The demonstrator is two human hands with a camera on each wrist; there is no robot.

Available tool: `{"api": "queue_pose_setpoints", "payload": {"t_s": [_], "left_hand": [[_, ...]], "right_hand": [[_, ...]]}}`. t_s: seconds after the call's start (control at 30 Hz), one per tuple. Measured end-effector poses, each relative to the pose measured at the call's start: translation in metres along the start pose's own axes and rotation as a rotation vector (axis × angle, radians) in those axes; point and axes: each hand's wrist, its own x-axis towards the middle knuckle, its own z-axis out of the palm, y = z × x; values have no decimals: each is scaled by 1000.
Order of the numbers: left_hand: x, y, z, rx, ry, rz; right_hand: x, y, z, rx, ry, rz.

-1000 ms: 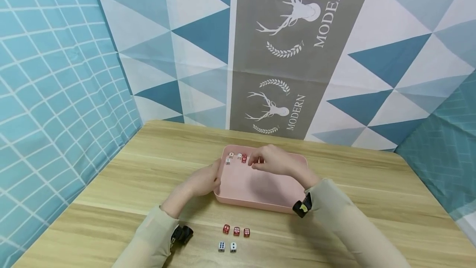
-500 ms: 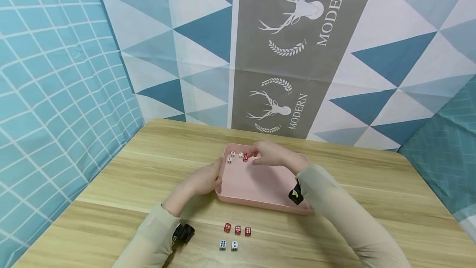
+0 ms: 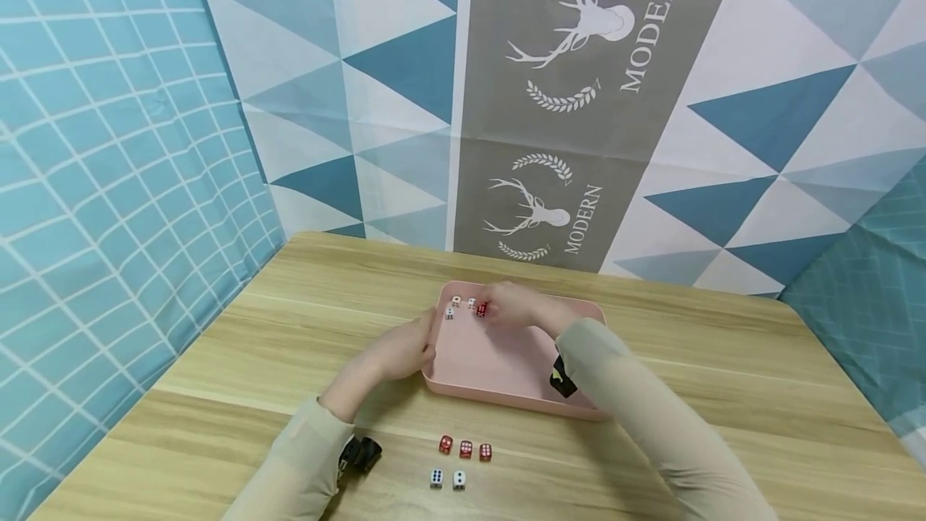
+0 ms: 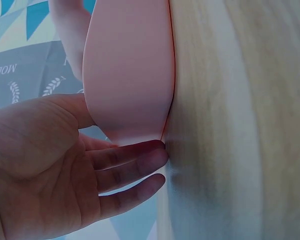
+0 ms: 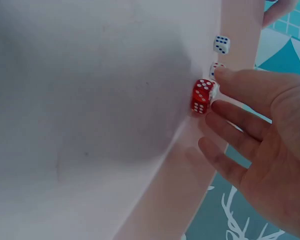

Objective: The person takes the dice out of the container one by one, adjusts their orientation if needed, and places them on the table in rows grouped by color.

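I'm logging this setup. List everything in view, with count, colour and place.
tray: 1, pink, on the table
white tray dice: 3, white, tray's far left
red tray dice: at least 1, red, beside them, count unclear
red table dice: 3, red, in front of tray
white table dice: 2, white, nearer the person
table: 1, wood-coloured, under the tray
patterned backdrop: 1, blue, white and grey, behind table
grid cloth: 1, blue, left
brick-patterned cloth: 1, teal, right
wrist devices: 2, black, one per wrist
sleeves: 2, beige, both arms
left hand: 1, bare, holding tray's left wall
right hand: 1, bare, at tray dice
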Motion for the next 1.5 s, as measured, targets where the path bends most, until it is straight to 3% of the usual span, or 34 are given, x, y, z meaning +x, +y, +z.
{"api": "queue_pose_setpoints", "payload": {"t_s": [0.33, 0.73, 1.03, 1.5], "left_hand": [[0, 2, -4, 3, 0, -5], [-2, 1, -2, -7, -15, -17], [-2, 2, 2, -15, -10, -9], [3, 0, 0, -21, -23, -18]], "right_hand": [[2, -4, 0, -27, 58, 161], [1, -6, 8, -52, 90, 254], [-6, -4, 9, -52, 91, 265], [-31, -20, -22, -52, 156, 194]]}}
